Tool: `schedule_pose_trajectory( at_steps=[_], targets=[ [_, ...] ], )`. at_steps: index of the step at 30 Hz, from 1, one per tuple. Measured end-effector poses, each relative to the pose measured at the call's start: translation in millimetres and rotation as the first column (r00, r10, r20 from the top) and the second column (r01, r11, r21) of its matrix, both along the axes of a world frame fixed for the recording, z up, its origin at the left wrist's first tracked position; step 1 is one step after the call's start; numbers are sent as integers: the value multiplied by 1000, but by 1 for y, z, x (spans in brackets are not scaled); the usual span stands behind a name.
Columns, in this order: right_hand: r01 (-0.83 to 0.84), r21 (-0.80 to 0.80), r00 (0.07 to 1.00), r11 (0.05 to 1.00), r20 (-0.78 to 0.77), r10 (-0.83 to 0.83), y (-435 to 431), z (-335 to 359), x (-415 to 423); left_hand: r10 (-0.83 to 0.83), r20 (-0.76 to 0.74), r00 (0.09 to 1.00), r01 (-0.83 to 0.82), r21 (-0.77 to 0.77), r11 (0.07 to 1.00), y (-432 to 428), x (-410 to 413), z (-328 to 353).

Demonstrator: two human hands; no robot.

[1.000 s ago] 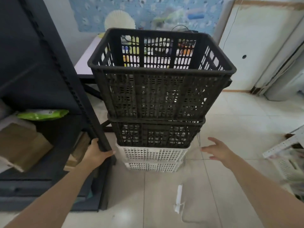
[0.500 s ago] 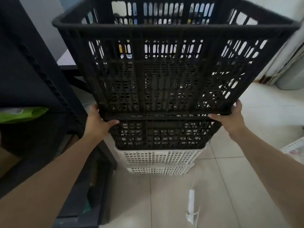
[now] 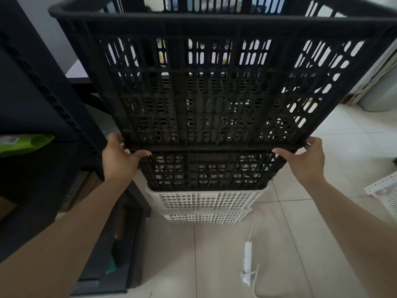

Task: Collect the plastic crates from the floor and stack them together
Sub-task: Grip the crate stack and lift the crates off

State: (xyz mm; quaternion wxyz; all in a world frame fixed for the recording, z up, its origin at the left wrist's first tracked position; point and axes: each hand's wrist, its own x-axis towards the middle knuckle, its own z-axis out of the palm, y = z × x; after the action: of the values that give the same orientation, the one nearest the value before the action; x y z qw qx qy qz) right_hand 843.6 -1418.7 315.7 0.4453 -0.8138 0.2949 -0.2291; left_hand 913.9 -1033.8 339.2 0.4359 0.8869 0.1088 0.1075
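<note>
A stack of slotted plastic crates stands on the tiled floor in front of me. The top black crate [image 3: 210,87] is large and fills the upper view. It sits nested in a second black crate [image 3: 206,171]. Below that are two white crates [image 3: 204,201], nested one in the other. My left hand [image 3: 120,158] grips the rim of the second black crate at its left corner. My right hand [image 3: 303,160] grips the same rim at the right corner. Both thumbs press on the rim right under the top crate's base.
A dark metal shelf rack [image 3: 38,108] stands close on the left, with a green packet [image 3: 23,143] on a shelf. A white power strip with a cord [image 3: 248,263] lies on the floor before the stack. Another white crate [image 3: 384,194] lies at the right edge.
One second ago my left hand held the rack post and my right hand hung open. Both hands then moved up to the black crate's rim, and I have come closer to the stack.
</note>
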Motion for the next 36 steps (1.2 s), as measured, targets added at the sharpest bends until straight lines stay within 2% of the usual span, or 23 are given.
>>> schedule_pose_trajectory(
  at_steps=[5,8,10,12,14,19,21,23,25,27,29,31,33,36],
  targets=[
    [-3,3,999,1000,46,3,0,-6,-1,-3,39,999,3,-15,1000,-1,1,-3],
    [-39,107,996,993,85,30,3,-24,-5,41,95,995,-30,-112,993,-1,-3,-25],
    [-15,227,999,974,41,6,4,-54,-11,120,48,992,-103,-262,960,1,-10,-58],
    [-30,280,995,960,-84,56,5,-92,-18,85,-73,994,-104,-322,941,5,-16,-101],
    [-92,262,983,961,-129,129,5,-134,-21,-40,-138,990,-1,-287,958,4,-19,-144],
    [-265,130,963,955,81,256,10,-217,3,-168,-51,984,155,-208,966,-5,-7,-229],
    [-263,42,960,964,107,257,9,-248,9,-156,18,988,157,-97,983,-7,-3,-255],
    [-219,-109,970,970,86,229,3,-271,12,-87,113,990,87,0,996,-6,1,-278],
    [-179,-225,976,958,83,202,-2,-282,15,-82,170,982,83,-2,997,-4,4,-298],
    [-224,-152,954,963,169,248,-7,-289,17,-83,202,976,116,-156,981,1,7,-310],
    [-300,-29,919,954,261,297,-9,-289,14,-78,218,973,129,-232,964,2,7,-314],
    [-321,17,911,947,280,304,-12,-288,10,-75,220,973,131,-252,959,3,7,-314],
    [-271,34,931,962,262,253,-17,-287,7,-43,205,978,100,-274,957,4,7,-308],
    [-230,16,949,973,226,220,-16,-282,5,11,150,989,19,-199,980,6,8,-292]
  ],
)
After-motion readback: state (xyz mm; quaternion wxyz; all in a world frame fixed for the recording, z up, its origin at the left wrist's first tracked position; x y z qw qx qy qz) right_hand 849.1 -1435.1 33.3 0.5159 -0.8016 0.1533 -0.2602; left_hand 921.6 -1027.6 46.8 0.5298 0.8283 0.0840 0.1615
